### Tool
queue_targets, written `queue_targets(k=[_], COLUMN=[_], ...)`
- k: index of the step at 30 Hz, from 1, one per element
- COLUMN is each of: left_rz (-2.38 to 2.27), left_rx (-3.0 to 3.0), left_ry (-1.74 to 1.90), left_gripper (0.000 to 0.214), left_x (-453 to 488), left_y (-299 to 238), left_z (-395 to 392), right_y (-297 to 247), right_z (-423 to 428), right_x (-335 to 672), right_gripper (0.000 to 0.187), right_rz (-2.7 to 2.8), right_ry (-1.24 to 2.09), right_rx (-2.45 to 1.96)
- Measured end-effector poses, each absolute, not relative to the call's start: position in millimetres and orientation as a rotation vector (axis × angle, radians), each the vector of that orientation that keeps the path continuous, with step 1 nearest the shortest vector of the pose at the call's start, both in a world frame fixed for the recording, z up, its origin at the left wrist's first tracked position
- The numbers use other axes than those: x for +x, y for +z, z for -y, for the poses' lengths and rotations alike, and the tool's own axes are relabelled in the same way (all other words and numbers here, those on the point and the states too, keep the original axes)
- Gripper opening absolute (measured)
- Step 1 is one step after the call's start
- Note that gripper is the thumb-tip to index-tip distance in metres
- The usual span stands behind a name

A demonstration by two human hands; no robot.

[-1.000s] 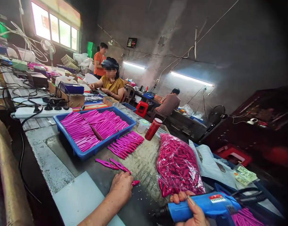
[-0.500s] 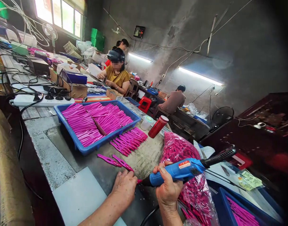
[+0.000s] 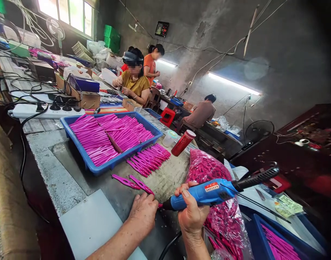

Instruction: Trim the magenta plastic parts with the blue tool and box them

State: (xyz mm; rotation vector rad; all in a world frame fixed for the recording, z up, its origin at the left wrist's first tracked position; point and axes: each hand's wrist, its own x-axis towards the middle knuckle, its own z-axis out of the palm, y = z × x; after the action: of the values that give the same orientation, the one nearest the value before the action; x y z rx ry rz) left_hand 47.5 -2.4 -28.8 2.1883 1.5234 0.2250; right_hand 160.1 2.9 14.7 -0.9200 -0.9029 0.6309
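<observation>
My right hand [image 3: 194,211] is wrapped round a blue electric screwdriver [image 3: 216,191], which lies nearly level with its dark nose to the left. Closed low over the bench, my left hand [image 3: 143,209] grips a slim pink piece [image 3: 160,205]; the piece's end meets the screwdriver's nose, and the rest is mostly hidden by my fingers. Just beyond that hand, two slim pink pieces shaped like tweezers [image 3: 126,181] lie on the metal bench. A row of similar pink pieces [image 3: 149,159] sits behind them, beside a blue tray [image 3: 105,169] packed with more.
A clear bag of pink parts [image 3: 208,166] bulges beside the screwdriver. Behind it stand a red bottle [image 3: 183,143] and a small plastic tub [image 3: 170,139]. A white board [image 3: 92,220] lies near my left forearm. Another blue tray [image 3: 258,231] is at lower right. Several people work farther back.
My view has shifted slightly. Both hands keep their hold, and the screwdriver's nose stays at the pink piece. In the background, a person in orange has come into fuller view.
</observation>
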Motion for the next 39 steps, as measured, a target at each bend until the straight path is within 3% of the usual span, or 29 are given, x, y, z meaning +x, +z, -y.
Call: queue_targets(k=[26, 39], left_rz=[-1.537, -1.535], left_rx=[2.164, 2.185], left_ry=[0.228, 0.212], left_gripper=[0.027, 0.028], left_x=[47.3, 47.7], left_y=[-25.9, -28.0], left_z=[3.7, 3.9], right_y=[9.6, 8.7], right_z=[-5.5, -16.3], right_x=[154.0, 141.3], right_gripper=[0.041, 0.032], right_rz=[0.923, 1.03], right_ry=[0.627, 0.622], right_rx=[-0.962, -1.036])
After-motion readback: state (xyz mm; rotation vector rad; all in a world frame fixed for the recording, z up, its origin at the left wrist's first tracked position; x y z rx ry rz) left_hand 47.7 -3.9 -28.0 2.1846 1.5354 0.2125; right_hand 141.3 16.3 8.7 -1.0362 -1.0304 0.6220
